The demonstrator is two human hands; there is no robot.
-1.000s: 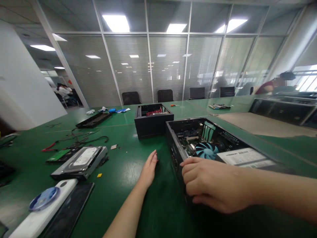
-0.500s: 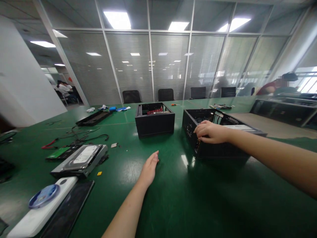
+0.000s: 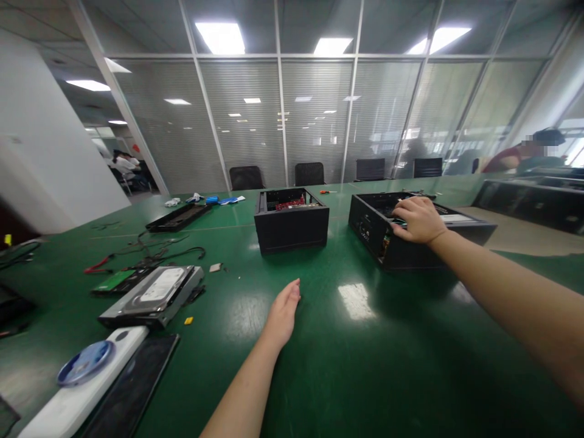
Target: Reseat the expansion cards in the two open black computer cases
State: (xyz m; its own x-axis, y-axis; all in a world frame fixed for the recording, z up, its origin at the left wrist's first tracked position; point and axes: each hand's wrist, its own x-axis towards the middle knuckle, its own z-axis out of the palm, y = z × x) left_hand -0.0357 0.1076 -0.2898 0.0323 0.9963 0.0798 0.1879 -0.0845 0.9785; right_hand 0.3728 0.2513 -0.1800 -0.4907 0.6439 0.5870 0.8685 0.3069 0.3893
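On the right, my right hand (image 3: 418, 220) is closed over the top edge of a black computer case (image 3: 410, 252). Its fingers reach over the rim and the thumb lies against the outer side; the fingertips are partly hidden. The case lies with its open side up. My left hand (image 3: 283, 310) rests on the green table (image 3: 314, 377), fingers stretched out and close together, holding nothing. Beyond it stands a second black computer case (image 3: 292, 230), open at the top, with a red circuit board (image 3: 292, 204) inside.
At left lie a hard drive (image 3: 157, 292), a green circuit board (image 3: 116, 281), cables (image 3: 150, 246), a white power bank-like slab (image 3: 86, 389) bearing a blue round dish (image 3: 86, 363), and a dark flat panel (image 3: 137, 383). An orange screwdriver (image 3: 327, 191) lies far back. A person (image 3: 524, 155) sits far right.
My right hand has shifted from the case's near corner up onto its top edge. That case has moved a little away and to the right. My left hand stays on the table.
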